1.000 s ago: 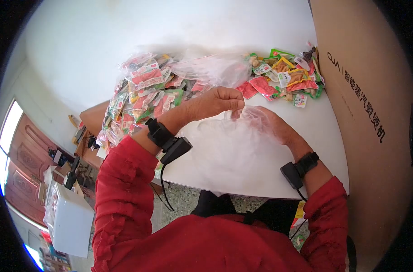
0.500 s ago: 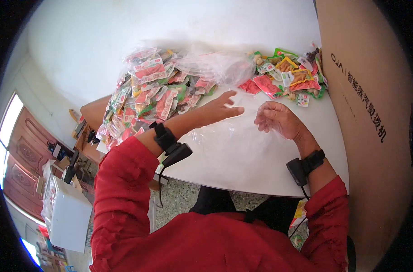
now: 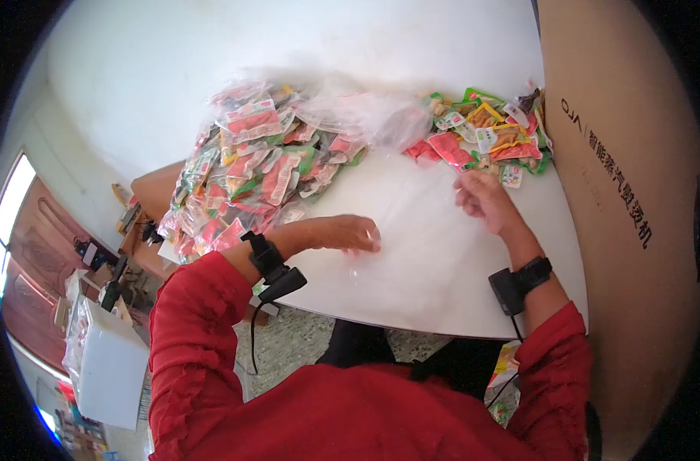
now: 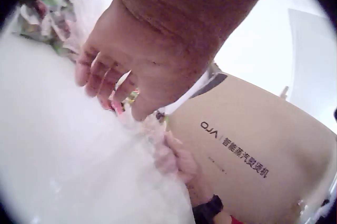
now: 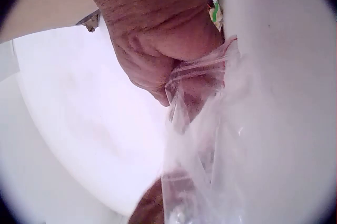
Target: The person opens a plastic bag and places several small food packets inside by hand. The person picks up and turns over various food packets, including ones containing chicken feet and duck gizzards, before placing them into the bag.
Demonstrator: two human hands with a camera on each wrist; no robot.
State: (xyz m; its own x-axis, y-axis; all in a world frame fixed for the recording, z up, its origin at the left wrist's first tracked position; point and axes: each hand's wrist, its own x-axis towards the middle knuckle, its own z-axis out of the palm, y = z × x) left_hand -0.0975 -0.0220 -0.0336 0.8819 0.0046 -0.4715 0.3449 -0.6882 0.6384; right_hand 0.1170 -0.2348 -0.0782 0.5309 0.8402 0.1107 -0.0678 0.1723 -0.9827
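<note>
The right hand (image 3: 484,201) grips a clear bag (image 5: 195,176) as the left hand (image 3: 344,233), fingers loosely bent, hangs nearby; steady tension should spread it smoothly.

The white table (image 3: 559,253) before me has a curved near edge, and on its far left, to my side, sprawls a big heap of sealed packets (image 3: 277,173), red, green and whitish. Crumpled clear plastic (image 3: 369,117) lies along the back, between that heap and a smaller pile of bright packets (image 3: 497,137) at my far right. Nearer me a thin clear bag (image 5: 195,150) spreads over the tabletop; I can't tell how much touches it.
</note>
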